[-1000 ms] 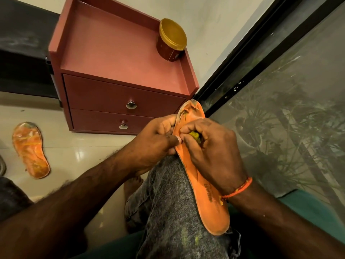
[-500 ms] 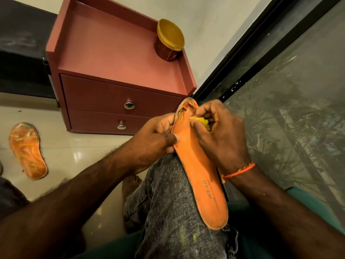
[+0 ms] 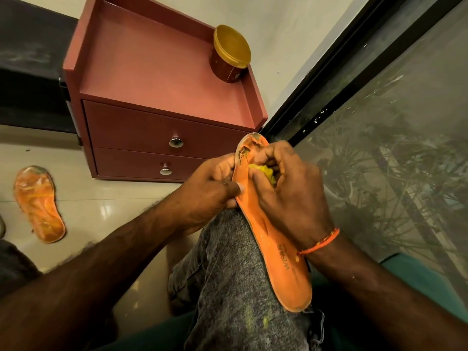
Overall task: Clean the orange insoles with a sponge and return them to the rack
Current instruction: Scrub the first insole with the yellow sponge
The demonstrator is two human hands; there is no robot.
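Observation:
An orange insole (image 3: pixel 281 259) lies lengthwise along my raised knee in grey jeans, toe end pointing away. My left hand (image 3: pixel 210 188) grips its left edge near the toe, thumb on top. A yellow sponge (image 3: pixel 264 171) sits bunched in the curled fingers of my right hand (image 3: pixel 291 196), which presses it onto the insole's upper part. The toe end shows dark stains. A second orange insole (image 3: pixel 38 203), dirty and smeared, lies on the tiled floor at the far left.
A red-brown two-drawer cabinet (image 3: pixel 162 79) stands ahead, with a gold-lidded jar (image 3: pixel 230 54) at its back right corner. A black-framed glass pane (image 3: pixel 379 122) runs along the right. A dark surface sits at the upper left.
My right hand has carried the sponge from the insole's middle up towards the toe end. The printed heel of the insole has come into sight. My left hand has kept its grip.

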